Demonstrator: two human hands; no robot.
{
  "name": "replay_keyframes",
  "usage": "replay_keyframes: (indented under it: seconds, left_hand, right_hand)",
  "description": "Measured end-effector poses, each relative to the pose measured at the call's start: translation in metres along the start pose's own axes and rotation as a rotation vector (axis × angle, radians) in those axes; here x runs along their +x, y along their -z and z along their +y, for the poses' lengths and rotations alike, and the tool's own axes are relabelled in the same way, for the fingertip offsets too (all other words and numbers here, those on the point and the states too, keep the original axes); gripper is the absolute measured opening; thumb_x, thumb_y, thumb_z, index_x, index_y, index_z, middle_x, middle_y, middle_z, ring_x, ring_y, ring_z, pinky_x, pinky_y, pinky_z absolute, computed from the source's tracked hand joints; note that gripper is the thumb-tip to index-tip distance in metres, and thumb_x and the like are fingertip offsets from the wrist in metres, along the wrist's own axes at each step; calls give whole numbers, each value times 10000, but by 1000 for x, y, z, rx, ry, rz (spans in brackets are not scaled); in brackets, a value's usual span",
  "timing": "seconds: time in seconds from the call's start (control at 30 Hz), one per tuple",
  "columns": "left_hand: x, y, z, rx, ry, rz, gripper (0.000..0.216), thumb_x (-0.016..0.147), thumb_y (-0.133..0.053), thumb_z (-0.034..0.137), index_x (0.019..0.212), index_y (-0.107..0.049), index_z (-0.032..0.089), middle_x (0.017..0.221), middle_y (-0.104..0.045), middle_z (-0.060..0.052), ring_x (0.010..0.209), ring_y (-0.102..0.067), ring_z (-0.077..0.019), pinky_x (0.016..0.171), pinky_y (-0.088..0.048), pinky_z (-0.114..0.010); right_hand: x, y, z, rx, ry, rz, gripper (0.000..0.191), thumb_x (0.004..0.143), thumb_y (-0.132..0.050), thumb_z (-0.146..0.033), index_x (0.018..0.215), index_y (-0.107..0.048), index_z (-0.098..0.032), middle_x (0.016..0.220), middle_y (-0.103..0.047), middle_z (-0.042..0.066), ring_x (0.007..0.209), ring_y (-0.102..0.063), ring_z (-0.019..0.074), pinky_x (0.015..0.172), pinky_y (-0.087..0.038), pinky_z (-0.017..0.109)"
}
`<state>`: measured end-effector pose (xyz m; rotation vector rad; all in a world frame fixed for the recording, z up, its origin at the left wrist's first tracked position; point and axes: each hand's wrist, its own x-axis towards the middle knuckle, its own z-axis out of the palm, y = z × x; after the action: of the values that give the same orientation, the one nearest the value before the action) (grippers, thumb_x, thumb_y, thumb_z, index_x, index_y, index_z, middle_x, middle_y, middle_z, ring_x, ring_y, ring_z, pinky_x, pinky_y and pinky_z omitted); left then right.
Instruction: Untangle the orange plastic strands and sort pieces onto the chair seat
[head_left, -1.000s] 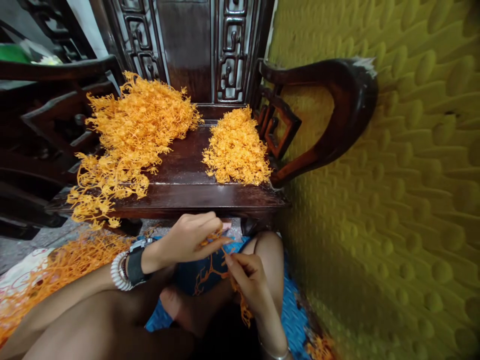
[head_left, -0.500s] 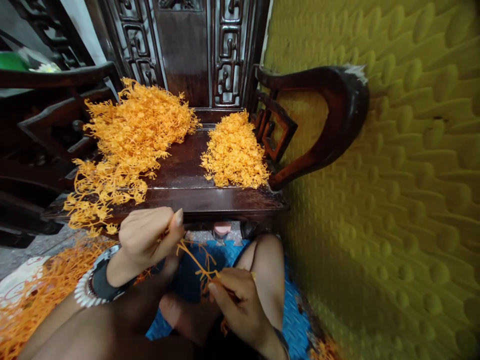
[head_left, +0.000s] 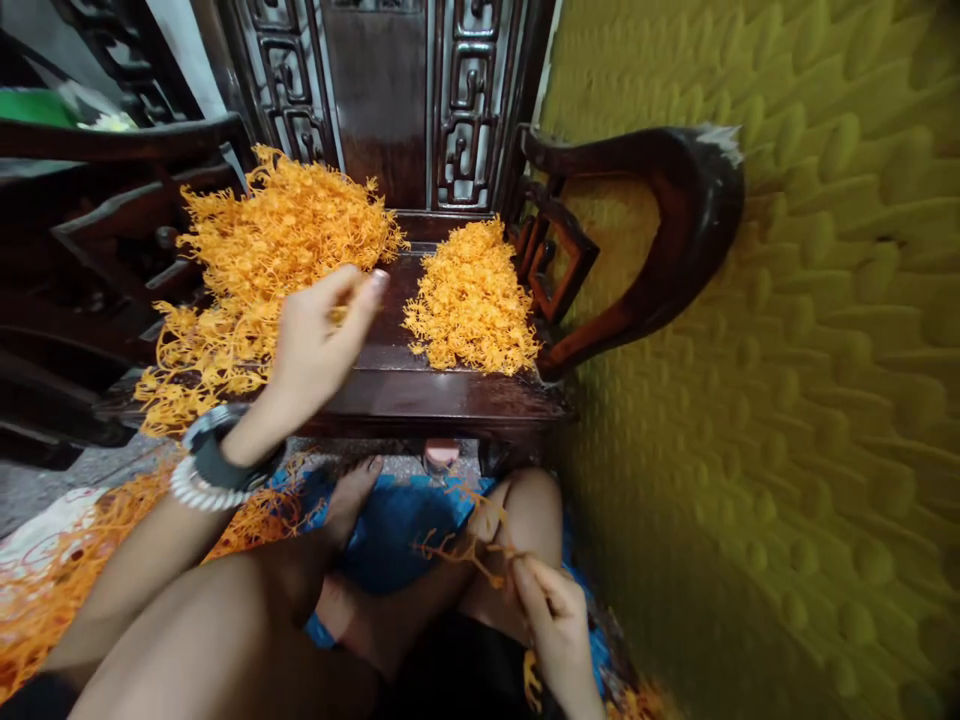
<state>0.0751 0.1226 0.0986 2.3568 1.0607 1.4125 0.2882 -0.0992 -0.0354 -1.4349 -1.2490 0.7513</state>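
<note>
My left hand (head_left: 319, 335) is above the front of the dark wooden seat, with thumb and fingers pinched together; what they hold, if anything, is hidden. Behind and left of it spreads a large heap of orange-yellow branching plastic pieces (head_left: 292, 220). A smaller heap of such pieces (head_left: 476, 300) lies to its right on the seat. Low over my lap, my right hand (head_left: 555, 620) is closed on an orange branching plastic strand (head_left: 472, 552), whose thin arms stick out to the left.
The wooden chair (head_left: 450, 395) has a curved armrest (head_left: 697, 220) at right, beside a yellow padded wall (head_left: 810, 400). Many deeper-orange strands (head_left: 112, 590) cover the floor at left. A blue mat (head_left: 397, 520) lies under my legs, and a pink object (head_left: 441, 455) is beneath the chair.
My left hand has left the strand and risen forward over the seat. My right hand has shifted right and slightly down, still gripping the strand.
</note>
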Motion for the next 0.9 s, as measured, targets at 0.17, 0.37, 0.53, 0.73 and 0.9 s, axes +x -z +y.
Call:
replay_keyframes:
  seconds: [0.17, 0.37, 0.53, 0.73, 0.9]
  left_hand:
    - [50, -65, -29, 99, 12, -264, 317, 1004, -331, 375, 817, -507, 188, 740, -532, -12, 694, -517, -160, 688, -421, -306]
    - [54, -121, -47, 154, -5, -392, 308, 944, -473, 415, 1045, -545, 133, 1096, -552, -146, 1015, -573, -263, 931, -457, -401]
    - [48, -125, -41, 159, 29, -397, 441, 931, -486, 435, 1213, -521, 97, 1260, -543, -184, 1228, -494, -308, 1076, -372, -449]
    - [41, -105, -31, 195, 58, -477, 492, 980, -392, 424, 1339, -451, 93, 1389, -544, -189, 1284, -514, -292, 1120, -319, -517]
    - [23, -86, -16, 359, -102, -475, 462, 971, -431, 304, 1386, -435, 101, 1503, -409, -219, 1446, -294, -331, 1137, 101, -656]
  right_hand:
    - [5, 12, -8, -7, 23, 106, 534, 927, -474, -484, 482, -495, -188, 419, -383, -31, 367, -353, 90, 384, -273, 228]
    - [-5, 14, -6, 141, -132, 185, 580, 884, -490, -588, 465, -452, -189, 435, -362, -28, 406, -319, 94, 417, -241, 244]
    - [-3, 19, -5, 227, -238, 236, 585, 849, -521, -633, 477, -405, -198, 475, -327, -40, 455, -302, 97, 476, -254, 254]
    - [23, 19, -8, 437, -181, 333, 545, 871, -524, -560, 485, -350, -216, 462, -290, -55, 442, -278, 98, 452, -247, 256]
    - [51, 7, -21, 792, -121, 433, 477, 883, -514, -459, 518, -318, -223, 448, -207, -86, 432, -194, 96, 489, -326, 255]
